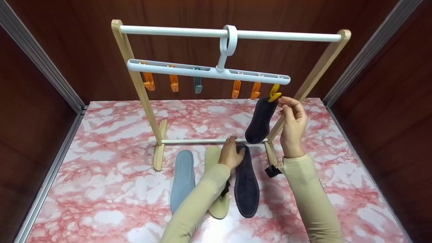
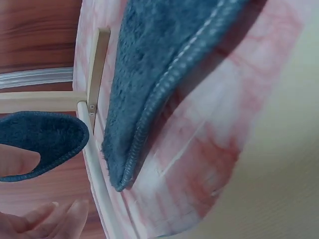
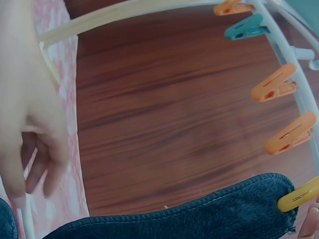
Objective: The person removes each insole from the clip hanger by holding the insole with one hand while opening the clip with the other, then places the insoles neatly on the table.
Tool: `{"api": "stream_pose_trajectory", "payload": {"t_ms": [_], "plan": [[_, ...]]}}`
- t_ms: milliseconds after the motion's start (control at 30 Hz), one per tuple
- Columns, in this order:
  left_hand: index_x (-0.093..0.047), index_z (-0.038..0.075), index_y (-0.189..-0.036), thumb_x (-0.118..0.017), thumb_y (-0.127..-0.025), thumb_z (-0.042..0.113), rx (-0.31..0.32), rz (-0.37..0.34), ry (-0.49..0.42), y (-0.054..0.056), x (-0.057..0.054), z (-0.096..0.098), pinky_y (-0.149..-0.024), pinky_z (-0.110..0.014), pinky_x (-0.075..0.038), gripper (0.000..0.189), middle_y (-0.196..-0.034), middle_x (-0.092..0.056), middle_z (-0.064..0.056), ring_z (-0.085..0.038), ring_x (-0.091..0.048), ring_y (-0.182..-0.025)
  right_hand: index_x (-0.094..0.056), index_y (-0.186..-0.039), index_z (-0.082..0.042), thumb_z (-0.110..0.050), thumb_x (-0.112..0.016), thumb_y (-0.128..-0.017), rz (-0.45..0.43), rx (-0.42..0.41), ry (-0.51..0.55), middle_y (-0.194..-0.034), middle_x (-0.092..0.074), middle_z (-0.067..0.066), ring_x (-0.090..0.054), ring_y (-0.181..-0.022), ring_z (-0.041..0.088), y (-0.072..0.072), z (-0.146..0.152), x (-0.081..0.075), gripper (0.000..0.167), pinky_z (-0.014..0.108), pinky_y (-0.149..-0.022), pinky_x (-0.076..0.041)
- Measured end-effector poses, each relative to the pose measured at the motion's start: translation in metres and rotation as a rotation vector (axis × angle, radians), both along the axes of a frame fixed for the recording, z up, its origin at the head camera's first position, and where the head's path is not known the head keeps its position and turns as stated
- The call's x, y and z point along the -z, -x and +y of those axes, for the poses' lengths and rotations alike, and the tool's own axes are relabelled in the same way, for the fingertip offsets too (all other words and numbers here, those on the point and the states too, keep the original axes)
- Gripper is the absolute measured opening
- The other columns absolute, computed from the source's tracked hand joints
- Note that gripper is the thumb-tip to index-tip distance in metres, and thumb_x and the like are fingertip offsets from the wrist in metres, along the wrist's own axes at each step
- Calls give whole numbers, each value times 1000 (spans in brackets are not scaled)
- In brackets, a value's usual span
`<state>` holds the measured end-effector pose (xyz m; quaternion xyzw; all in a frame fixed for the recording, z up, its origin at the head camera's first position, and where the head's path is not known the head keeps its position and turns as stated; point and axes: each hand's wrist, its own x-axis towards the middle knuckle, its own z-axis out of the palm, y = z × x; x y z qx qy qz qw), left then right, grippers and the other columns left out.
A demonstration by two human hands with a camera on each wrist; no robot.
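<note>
A dark fuzzy insole (image 1: pixel 260 121) hangs by its upper end from a yellow clip (image 1: pixel 274 93). Beside that clip is my right hand (image 1: pixel 294 125), its fingers bent and its fingertips close to the insole's upper edge; whether they touch is unclear. In the right wrist view the clip's jaws bite the insole's corner (image 3: pixel 259 199). Low over the table, my left hand (image 1: pixel 232 153) reaches with loose fingers at the top end of a second dark insole (image 1: pixel 247 189). The left wrist view shows this insole (image 2: pixel 144 84) lying fuzzy side up, with no fingers curled round it.
A wooden stand with a white top rod (image 1: pixel 175 31) carries a pale clip hanger (image 1: pixel 175 70). Several orange clips (image 1: pixel 173 82) and a green clip (image 1: pixel 198 84) dangle from it. A grey-blue insole (image 1: pixel 182 182) and a beige insole (image 1: pixel 219 209) lie on the marbled table (image 1: pixel 101 189).
</note>
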<state>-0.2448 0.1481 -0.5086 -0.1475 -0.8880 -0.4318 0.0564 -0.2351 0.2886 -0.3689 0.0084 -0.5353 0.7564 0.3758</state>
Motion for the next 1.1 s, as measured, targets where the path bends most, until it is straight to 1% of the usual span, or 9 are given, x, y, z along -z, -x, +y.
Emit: {"api": "stream_pose_trajectory", "payload": {"t_ms": [100, 200, 267, 400, 500, 667, 800, 967, 1100], "plan": [[-49, -4, -125, -66, -85, 11, 19, 1, -1, 4, -2, 6, -97, -39, -46, 46, -118, -56, -21, -35, -58, -110, -68, -90, 0, 11, -47, -90, -7, 7, 5, -87, -69, 5, -60, -83, 22, 1, 0, 1, 24, 23, -69, -45], [-48, -5, -126, -67, -84, 10, 20, 6, -7, 7, -5, 12, -99, -39, -45, 49, -120, -55, -22, -35, -57, -111, -68, -89, -1, 11, -47, -90, -22, 14, 3, -87, -69, 5, -60, -82, 19, 1, 0, 1, 25, 24, -69, -45], [-48, -6, -126, -67, -83, 9, 12, 12, -31, 9, -7, 15, -99, -39, -45, 50, -119, -55, -22, -36, -57, -111, -68, -90, -2, 10, -47, -91, -31, 16, -2, -88, -69, 4, -60, -82, 18, 0, 0, 1, 25, 24, -69, -45], [-49, -6, -126, -69, -81, 6, -2, 9, -108, 14, -13, 21, -99, -39, -44, 51, -118, -57, -24, -37, -57, -112, -69, -94, 0, 9, -47, -92, -40, 4, -27, -90, -69, 4, -61, -86, 19, -1, 1, 1, 25, 24, -71, -45], [-50, -4, -125, -70, -81, 6, -10, 7, -130, 17, -18, 24, -100, -39, -44, 49, -119, -58, -23, -36, -57, -112, -69, -97, 0, 9, -47, -92, -40, -10, -43, -91, -70, 5, -62, -88, 18, -1, 2, 2, 25, 23, -71, -44], [-56, 0, -115, -68, -80, 4, -20, 69, -103, 20, -25, 28, -97, -37, -45, 37, -112, -61, -18, -34, -59, -109, -70, -98, 0, 9, -47, -92, -33, -11, -48, -91, -70, 6, -63, -89, 19, -1, 3, 3, 26, 23, -71, -44], [-60, 0, -103, -65, -79, 0, -22, 114, -79, 20, -26, 30, -92, -35, -47, 24, -101, -63, -15, -32, -61, -101, -70, -98, 0, 9, -47, -92, -29, -5, -45, -92, -69, 5, -62, -90, 21, -1, 5, 2, 26, 23, -71, -45], [-62, 0, -89, -62, -79, -4, -9, 115, -117, 17, -27, 29, -82, -33, -48, 10, -89, -64, -13, -29, -62, -89, -69, -98, -2, 10, -46, -91, -37, 5, -39, -92, -69, 3, -61, -90, 19, -2, 7, 3, 26, 23, -73, -45], [-61, 0, -86, -63, -80, -3, 9, 98, -146, 13, -28, 28, -78, -33, -48, 7, -83, -64, -13, -27, -61, -83, -68, -101, -1, 10, -48, -90, -43, 11, -40, -96, -68, 3, -59, -95, 18, -3, 9, 2, 25, 24, -85, -46]]}}
